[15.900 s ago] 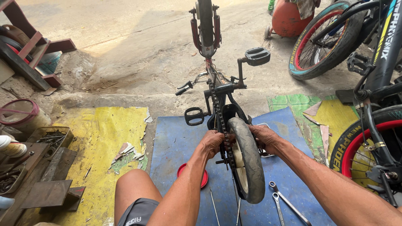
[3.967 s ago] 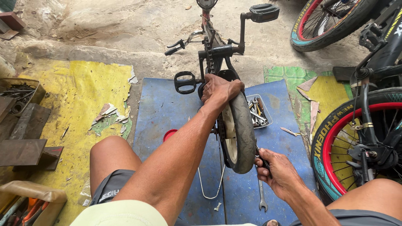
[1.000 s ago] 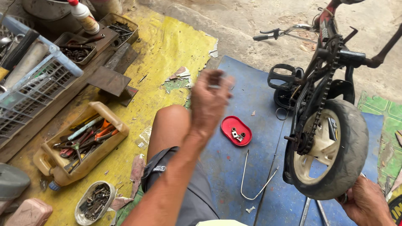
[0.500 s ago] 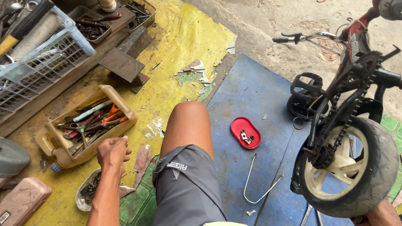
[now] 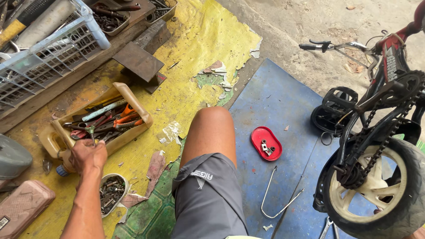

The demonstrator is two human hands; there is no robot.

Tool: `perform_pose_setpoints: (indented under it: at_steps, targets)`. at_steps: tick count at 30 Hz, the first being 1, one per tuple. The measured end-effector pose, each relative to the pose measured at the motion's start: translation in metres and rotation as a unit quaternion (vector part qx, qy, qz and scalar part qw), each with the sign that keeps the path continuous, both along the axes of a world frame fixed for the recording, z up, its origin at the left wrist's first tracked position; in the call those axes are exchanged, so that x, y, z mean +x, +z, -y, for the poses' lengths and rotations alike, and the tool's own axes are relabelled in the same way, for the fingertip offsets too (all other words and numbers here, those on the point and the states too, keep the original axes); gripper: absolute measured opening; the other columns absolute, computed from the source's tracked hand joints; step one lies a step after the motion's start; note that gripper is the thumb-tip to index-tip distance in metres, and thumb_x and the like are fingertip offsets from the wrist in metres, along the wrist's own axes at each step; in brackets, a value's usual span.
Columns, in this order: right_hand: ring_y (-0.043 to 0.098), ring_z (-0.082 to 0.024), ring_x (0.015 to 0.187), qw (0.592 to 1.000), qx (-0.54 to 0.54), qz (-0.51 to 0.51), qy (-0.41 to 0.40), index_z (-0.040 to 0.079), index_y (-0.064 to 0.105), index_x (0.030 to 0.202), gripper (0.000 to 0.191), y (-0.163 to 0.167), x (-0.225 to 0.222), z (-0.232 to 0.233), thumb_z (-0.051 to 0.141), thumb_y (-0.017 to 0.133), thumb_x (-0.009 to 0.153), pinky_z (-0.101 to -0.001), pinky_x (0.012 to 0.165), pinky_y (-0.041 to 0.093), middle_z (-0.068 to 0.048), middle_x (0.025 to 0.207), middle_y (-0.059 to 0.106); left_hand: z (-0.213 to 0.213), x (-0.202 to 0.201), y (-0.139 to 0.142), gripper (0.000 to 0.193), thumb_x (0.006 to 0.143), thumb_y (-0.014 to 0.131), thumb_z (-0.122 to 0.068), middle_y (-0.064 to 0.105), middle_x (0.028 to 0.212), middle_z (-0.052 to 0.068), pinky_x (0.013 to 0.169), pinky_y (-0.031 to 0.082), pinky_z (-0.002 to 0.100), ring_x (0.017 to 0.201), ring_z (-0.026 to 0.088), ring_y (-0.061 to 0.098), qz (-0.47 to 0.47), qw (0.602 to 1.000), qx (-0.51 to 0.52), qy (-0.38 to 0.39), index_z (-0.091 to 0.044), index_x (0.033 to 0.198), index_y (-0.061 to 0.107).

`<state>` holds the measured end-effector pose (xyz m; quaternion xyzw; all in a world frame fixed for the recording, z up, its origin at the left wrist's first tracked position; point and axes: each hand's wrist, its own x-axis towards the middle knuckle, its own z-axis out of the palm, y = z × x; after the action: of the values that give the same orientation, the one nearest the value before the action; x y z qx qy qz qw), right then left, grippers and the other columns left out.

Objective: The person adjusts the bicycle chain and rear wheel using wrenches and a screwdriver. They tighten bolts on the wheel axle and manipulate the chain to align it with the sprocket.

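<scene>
The left hand (image 5: 88, 155) has left the wheel (image 5: 376, 190) at lower right and now closes on a green-handled tool (image 5: 91, 131) in the tan tool tub (image 5: 141, 116), centre left. The right hand, probably below frame, can't be judged.

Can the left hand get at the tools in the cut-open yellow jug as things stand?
Probably yes: the left hand is already at the open top of the yellow jug, gripping a tool, and nothing covers the rest.

Single head view, looking steeply down, seemingly close
</scene>
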<state>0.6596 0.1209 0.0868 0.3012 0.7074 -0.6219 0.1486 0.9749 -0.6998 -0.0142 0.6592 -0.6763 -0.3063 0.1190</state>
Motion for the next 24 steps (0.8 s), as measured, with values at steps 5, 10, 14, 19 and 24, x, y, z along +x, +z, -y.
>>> perform_pose_setpoints:
  at_steps: [5, 10, 14, 19, 24]
  targets:
    - [0.07, -0.013, 0.087, 1.0, -0.001, -0.007, 0.0, 0.016, 0.067, 0.124, 0.023, 0.003, 0.012, 0.003, 0.017, 0.064, 0.102, -0.0323, 0.069, 0.058, -0.002, 0.109, 0.072, 0.024, -0.01, -0.003, 0.046, 0.086, 0.082, -0.022, 0.076, 0.102, 0.019, 0.093, 0.052, 0.046, 0.098, 0.035, 0.07, 0.062, 0.998, 0.004, -0.033, -0.004, 0.125, 0.067]
    - [0.07, -0.013, 0.086, 1.0, -0.014, -0.016, 0.004, 0.016, 0.067, 0.125, 0.023, 0.011, 0.017, -0.004, 0.018, 0.064, 0.102, -0.0326, 0.069, 0.059, -0.002, 0.109, 0.072, 0.009, -0.037, 0.031, 0.047, 0.086, 0.082, -0.026, 0.078, 0.104, 0.017, 0.1, 0.051, 0.043, 0.101, 0.032, 0.07, -0.017, 0.994, -0.073, -0.074, -0.001, 0.124, 0.068]
    - [0.07, -0.013, 0.086, 0.999, -0.028, -0.036, 0.018, 0.016, 0.068, 0.125, 0.023, 0.02, 0.019, -0.017, 0.018, 0.063, 0.102, -0.0328, 0.069, 0.059, -0.002, 0.108, 0.072, -0.059, -0.1, 0.109, 0.04, 0.096, 0.07, -0.021, 0.072, 0.108, 0.016, 0.086, 0.06, 0.033, 0.096, 0.024, 0.073, -0.272, 0.948, -0.133, -0.097, 0.005, 0.125, 0.062]
    - [0.069, -0.012, 0.079, 0.997, -0.067, -0.038, -0.029, 0.014, 0.066, 0.106, 0.008, 0.051, 0.027, -0.02, 0.017, 0.063, 0.1, -0.0279, 0.063, 0.058, -0.001, 0.098, 0.073, -0.185, -0.214, 0.241, 0.027, 0.103, 0.068, -0.02, 0.072, 0.107, 0.014, 0.077, 0.059, 0.031, 0.089, 0.02, 0.074, -0.443, 0.834, -0.15, -0.292, 0.003, 0.116, 0.066]
    - [0.04, -0.011, 0.049, 0.999, -0.021, -0.03, -0.019, 0.016, 0.062, 0.089, 0.015, 0.075, 0.033, 0.041, 0.022, 0.061, 0.103, -0.0288, 0.041, 0.03, 0.002, 0.065, 0.053, -0.336, -0.333, 0.265, 0.032, 0.093, 0.072, -0.034, 0.077, 0.087, 0.005, 0.073, 0.058, 0.03, 0.077, 0.013, 0.072, -0.447, 0.765, 0.054, -0.46, -0.003, 0.101, 0.075]
